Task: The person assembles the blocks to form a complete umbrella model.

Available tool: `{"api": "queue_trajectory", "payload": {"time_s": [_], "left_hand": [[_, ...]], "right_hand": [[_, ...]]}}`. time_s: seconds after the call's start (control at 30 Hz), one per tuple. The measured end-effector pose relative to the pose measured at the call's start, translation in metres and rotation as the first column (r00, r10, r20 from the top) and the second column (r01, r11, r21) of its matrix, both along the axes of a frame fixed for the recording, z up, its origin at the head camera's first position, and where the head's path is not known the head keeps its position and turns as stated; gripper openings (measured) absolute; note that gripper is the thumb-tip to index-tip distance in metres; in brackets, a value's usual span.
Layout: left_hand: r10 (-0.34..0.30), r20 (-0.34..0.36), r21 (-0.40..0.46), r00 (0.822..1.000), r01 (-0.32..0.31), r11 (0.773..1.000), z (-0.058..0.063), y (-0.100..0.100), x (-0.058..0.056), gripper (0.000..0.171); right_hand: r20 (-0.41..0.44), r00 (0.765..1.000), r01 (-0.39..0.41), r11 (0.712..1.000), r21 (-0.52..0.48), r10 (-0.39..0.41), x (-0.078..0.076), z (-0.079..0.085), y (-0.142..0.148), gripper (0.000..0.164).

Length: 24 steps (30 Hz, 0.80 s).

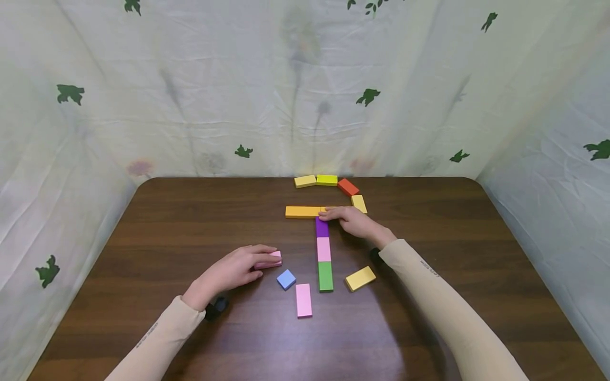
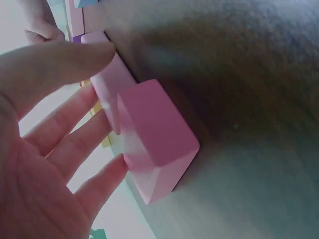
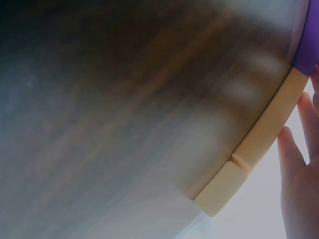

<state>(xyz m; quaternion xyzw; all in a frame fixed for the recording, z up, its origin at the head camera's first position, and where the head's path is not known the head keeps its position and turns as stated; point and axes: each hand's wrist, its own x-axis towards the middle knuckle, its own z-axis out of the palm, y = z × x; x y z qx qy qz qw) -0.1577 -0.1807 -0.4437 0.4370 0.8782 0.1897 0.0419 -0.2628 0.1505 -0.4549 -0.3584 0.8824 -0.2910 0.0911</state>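
My left hand (image 1: 240, 267) rests over a pink block (image 1: 276, 257), its fingers touching it and the thumb apart in front. Two pink blocks show in the left wrist view: a nearer block (image 2: 157, 124) and a farther block (image 2: 112, 82) by the thumb and fingers. Farther off, my right hand (image 1: 355, 221) lies with extended fingers on the right part of an orange bar (image 1: 302, 212), where it meets a purple block (image 1: 322, 227). The right wrist view shows fingertips against the orange block's (image 3: 271, 122) edge. Below the purple block, a pink block (image 1: 323, 248) and a green block (image 1: 325, 277) continue the column.
Two yellow blocks (image 1: 326, 180), a red block (image 1: 348, 187) and a pale yellow block (image 1: 358, 203) curve along the back. Loose in front lie a blue block (image 1: 286, 279), a pink block (image 1: 303, 300) and a yellow block (image 1: 360, 278). A patterned curtain (image 1: 200, 95) hangs behind the table.
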Motion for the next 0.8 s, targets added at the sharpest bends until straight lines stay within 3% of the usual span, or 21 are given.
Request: {"api": "queue_trajectory", "payload": {"time_s": [0.4, 0.8], "left_hand": [[0.06, -0.074, 0.04, 0.995, -0.057, 0.998, -0.0044, 0.0045, 0.001, 0.037], [0.057, -0.126, 0.078, 0.99, -0.048, 0.996, -0.0032, 0.0061, -0.0013, 0.036]], "right_hand": [[0.019, 1.0, 0.006, 1.0, -0.009, -0.006, 0.0009, 0.0007, -0.0001, 0.052], [-0.006, 1.0, -0.006, 1.0, -0.016, 0.006, 0.001, 0.0021, -0.0003, 0.052]]}}
